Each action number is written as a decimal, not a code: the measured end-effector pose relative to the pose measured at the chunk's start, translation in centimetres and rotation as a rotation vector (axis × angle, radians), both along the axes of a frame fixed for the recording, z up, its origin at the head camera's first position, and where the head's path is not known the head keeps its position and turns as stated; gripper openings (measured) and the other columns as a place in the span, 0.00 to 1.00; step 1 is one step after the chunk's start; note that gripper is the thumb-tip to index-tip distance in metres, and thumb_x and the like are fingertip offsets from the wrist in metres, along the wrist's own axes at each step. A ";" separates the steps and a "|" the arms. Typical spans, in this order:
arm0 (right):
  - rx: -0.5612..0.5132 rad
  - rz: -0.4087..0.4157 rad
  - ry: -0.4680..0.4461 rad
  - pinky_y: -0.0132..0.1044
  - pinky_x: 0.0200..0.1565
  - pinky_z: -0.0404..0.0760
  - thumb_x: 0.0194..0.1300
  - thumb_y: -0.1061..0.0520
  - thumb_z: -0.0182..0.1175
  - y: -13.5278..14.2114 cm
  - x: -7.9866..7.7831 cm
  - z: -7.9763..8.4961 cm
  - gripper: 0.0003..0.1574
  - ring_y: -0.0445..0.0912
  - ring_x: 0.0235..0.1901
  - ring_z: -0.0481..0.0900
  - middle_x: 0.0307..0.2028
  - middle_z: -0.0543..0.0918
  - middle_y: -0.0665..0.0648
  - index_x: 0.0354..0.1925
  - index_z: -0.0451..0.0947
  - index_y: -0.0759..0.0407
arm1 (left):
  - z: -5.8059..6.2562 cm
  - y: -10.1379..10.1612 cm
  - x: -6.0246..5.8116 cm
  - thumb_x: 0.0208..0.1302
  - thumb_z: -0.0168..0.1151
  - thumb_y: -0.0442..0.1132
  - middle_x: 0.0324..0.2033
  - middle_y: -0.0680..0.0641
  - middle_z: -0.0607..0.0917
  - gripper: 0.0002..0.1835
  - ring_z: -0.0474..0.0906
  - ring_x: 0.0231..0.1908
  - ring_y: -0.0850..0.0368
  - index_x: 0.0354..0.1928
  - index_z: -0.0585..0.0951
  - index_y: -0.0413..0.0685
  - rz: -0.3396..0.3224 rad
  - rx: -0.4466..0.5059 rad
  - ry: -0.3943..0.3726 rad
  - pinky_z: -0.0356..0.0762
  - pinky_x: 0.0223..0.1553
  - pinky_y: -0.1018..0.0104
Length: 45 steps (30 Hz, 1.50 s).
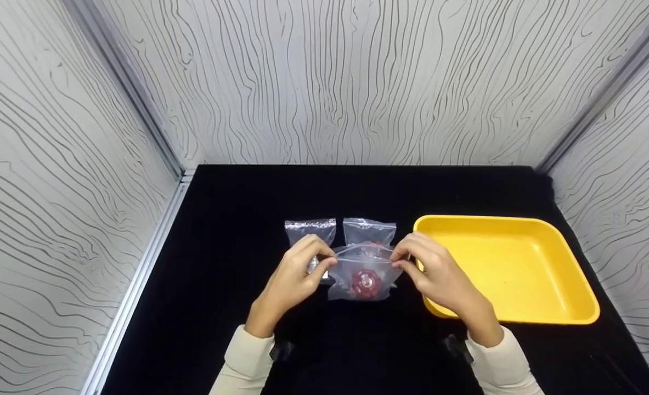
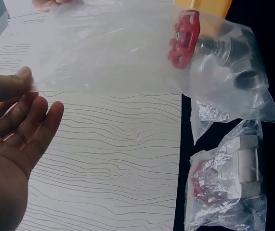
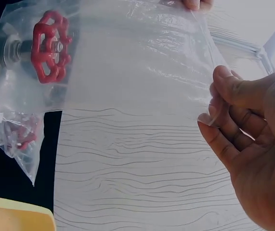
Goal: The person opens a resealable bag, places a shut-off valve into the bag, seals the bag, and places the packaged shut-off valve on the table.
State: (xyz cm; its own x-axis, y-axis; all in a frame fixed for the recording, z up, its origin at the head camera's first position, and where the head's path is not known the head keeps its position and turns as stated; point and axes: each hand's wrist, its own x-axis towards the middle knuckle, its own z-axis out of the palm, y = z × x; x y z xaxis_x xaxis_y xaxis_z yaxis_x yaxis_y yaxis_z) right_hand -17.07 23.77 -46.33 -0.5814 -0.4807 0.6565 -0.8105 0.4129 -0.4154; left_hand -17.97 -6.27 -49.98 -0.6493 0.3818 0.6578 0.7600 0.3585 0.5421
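A clear zip bag (image 1: 343, 274) hangs between both hands in the head view. Inside it is a metal valve (image 2: 229, 53) with a red handwheel (image 3: 50, 47), lying at the bag's bottom. My left hand (image 1: 294, 274) pinches one top corner between thumb and forefinger; the other fingers are loosely bent. At the opposite top corner my right hand (image 1: 436, 270) pinches the bag the same way. Behind it on the black cloth are two more clear bags, one at left (image 1: 310, 227) and one at right (image 1: 369, 227). The left one holds a valve (image 2: 243, 166), partly hidden by my left hand in the head view.
A yellow tray (image 1: 571, 263) stands to the right, its left edge close behind my right hand. Black cloth (image 1: 220, 219) covers the table. Patterned white panels (image 1: 324, 82) wall in the back and both sides.
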 end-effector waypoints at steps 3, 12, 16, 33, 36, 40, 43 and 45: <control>-0.010 -0.010 0.005 0.27 0.43 0.75 0.55 0.79 0.73 0.1 0.0 -0.3 0.21 0.41 0.37 0.77 0.35 0.84 0.48 0.37 0.83 0.57 | -0.2 0.2 0.0 0.77 0.65 0.39 0.39 0.53 0.85 0.06 0.80 0.42 0.61 0.42 0.86 0.47 0.000 0.003 0.000 0.82 0.48 0.70; -0.045 -0.067 0.001 0.27 0.47 0.75 0.58 0.72 0.75 0.0 0.1 -1.0 0.15 0.42 0.38 0.78 0.36 0.84 0.48 0.38 0.83 0.57 | -0.7 0.4 0.0 0.73 0.69 0.38 0.38 0.51 0.84 0.11 0.81 0.40 0.59 0.50 0.83 0.39 0.040 0.026 -0.080 0.83 0.42 0.68; -0.052 -0.078 -0.030 0.27 0.52 0.74 0.59 0.71 0.76 0.0 0.3 -1.3 0.15 0.42 0.39 0.78 0.37 0.84 0.49 0.38 0.83 0.56 | -1.0 0.4 0.2 0.73 0.69 0.38 0.37 0.51 0.84 0.08 0.81 0.38 0.61 0.47 0.83 0.42 0.051 0.029 -0.143 0.83 0.40 0.70; 0.083 -0.151 0.073 0.47 0.58 0.73 0.59 0.53 0.80 -3.0 -1.0 -0.2 0.10 0.51 0.50 0.76 0.44 0.86 0.52 0.34 0.86 0.51 | -1.3 0.8 0.4 0.77 0.65 0.38 0.38 0.51 0.85 0.04 0.82 0.39 0.61 0.42 0.84 0.45 0.006 0.088 -0.145 0.87 0.40 0.60; 0.144 -0.115 0.063 0.54 0.63 0.74 0.60 0.50 0.79 -4.1 -1.3 0.0 0.10 0.53 0.57 0.78 0.51 0.87 0.53 0.32 0.87 0.50 | -1.3 0.9 0.5 0.77 0.65 0.37 0.39 0.51 0.85 0.03 0.82 0.40 0.61 0.42 0.84 0.47 0.001 0.091 -0.152 0.87 0.41 0.59; 0.212 -0.068 0.030 0.57 0.65 0.76 0.63 0.52 0.77 -5.4 -1.5 0.1 0.07 0.52 0.58 0.81 0.50 0.90 0.50 0.33 0.87 0.50 | -1.3 0.9 0.6 0.76 0.64 0.36 0.39 0.50 0.86 0.03 0.82 0.39 0.61 0.41 0.84 0.46 0.005 0.090 -0.140 0.87 0.41 0.64; 0.227 -0.070 0.012 0.52 0.60 0.80 0.64 0.55 0.76 -5.9 -1.6 0.0 0.06 0.49 0.52 0.83 0.43 0.91 0.47 0.35 0.86 0.49 | -1.4 0.9 0.6 0.76 0.65 0.35 0.39 0.50 0.86 0.02 0.83 0.39 0.60 0.41 0.84 0.45 0.005 0.094 -0.123 0.86 0.42 0.67; 0.222 -0.079 0.013 0.49 0.55 0.82 0.62 0.56 0.76 -6.1 -1.8 0.0 0.07 0.47 0.48 0.83 0.40 0.90 0.46 0.35 0.86 0.49 | -1.4 0.9 0.5 0.75 0.65 0.33 0.39 0.50 0.86 0.02 0.83 0.39 0.60 0.41 0.84 0.44 0.002 0.103 -0.108 0.86 0.42 0.66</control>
State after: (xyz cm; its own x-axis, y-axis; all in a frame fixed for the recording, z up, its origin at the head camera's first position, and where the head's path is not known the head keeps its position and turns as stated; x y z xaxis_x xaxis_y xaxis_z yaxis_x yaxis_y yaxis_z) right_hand -18.83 17.68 -46.33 -0.6151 -0.5674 0.5474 -0.7768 0.5550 -0.2976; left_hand -17.42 -5.32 -51.34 -0.7193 0.3147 0.6193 0.6944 0.2982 0.6549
